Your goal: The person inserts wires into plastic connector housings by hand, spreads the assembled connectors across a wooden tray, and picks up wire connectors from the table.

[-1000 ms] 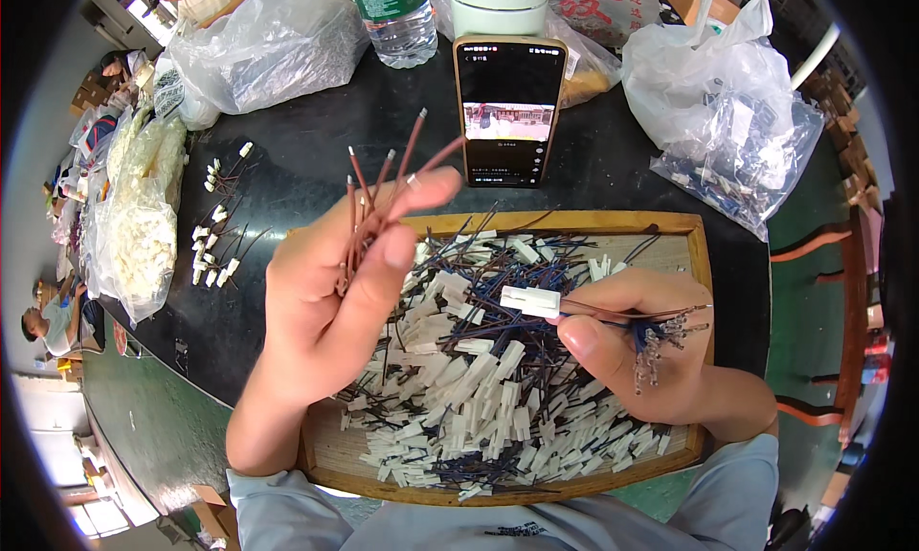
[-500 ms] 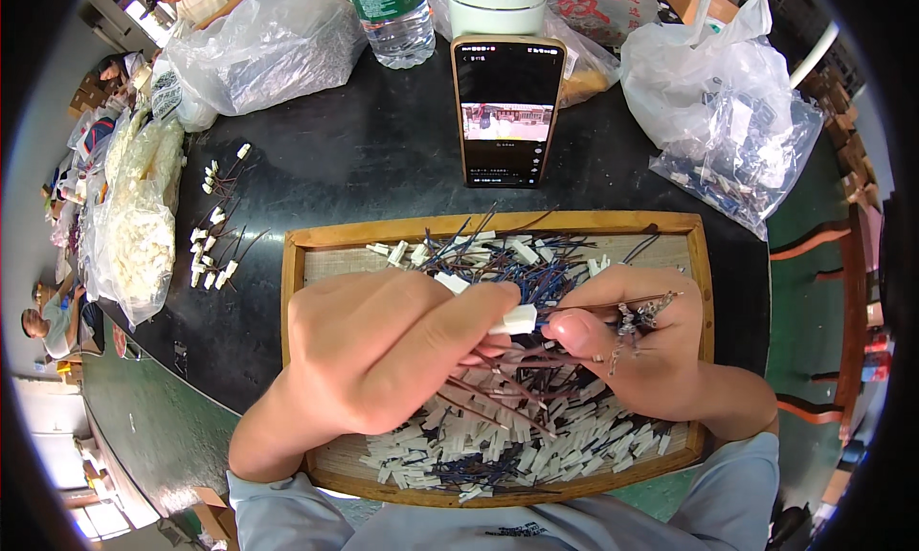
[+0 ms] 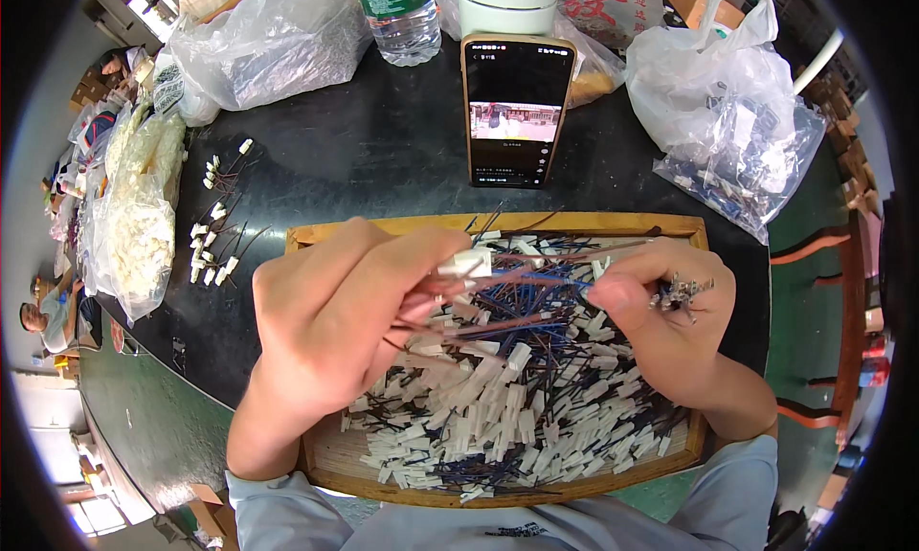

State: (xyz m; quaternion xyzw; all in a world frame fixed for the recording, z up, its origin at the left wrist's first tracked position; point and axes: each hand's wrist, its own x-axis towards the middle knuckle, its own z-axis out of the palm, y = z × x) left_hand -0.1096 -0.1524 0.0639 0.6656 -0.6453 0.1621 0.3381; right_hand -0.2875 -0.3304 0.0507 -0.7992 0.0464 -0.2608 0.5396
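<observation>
Over a wooden-framed tray (image 3: 498, 220), my left hand (image 3: 335, 307) is closed on a white plastic connector (image 3: 466, 263) with thin wires trailing from its grip. My right hand (image 3: 670, 326) is closed round a bundle of thin wires, whose metal terminal ends (image 3: 682, 294) stick out past the fingers. Brown and blue wires stretch between the two hands. Beneath them, the tray holds a heap of white connectors (image 3: 479, 417) and dark blue wires (image 3: 536, 321). My left fingertips are partly hidden behind the hand.
A phone (image 3: 515, 111) stands upright behind the tray, before a pale green cup (image 3: 507, 5) and a water bottle (image 3: 402, 20). Wired connectors (image 3: 218, 211) lie on the black table at left, near plastic bags (image 3: 144, 235). Another bag (image 3: 708, 91) stands at right.
My hands have drawn apart, the left one moving left with the connector and the right one slightly right. More of the wires between them and the heap below now shows.
</observation>
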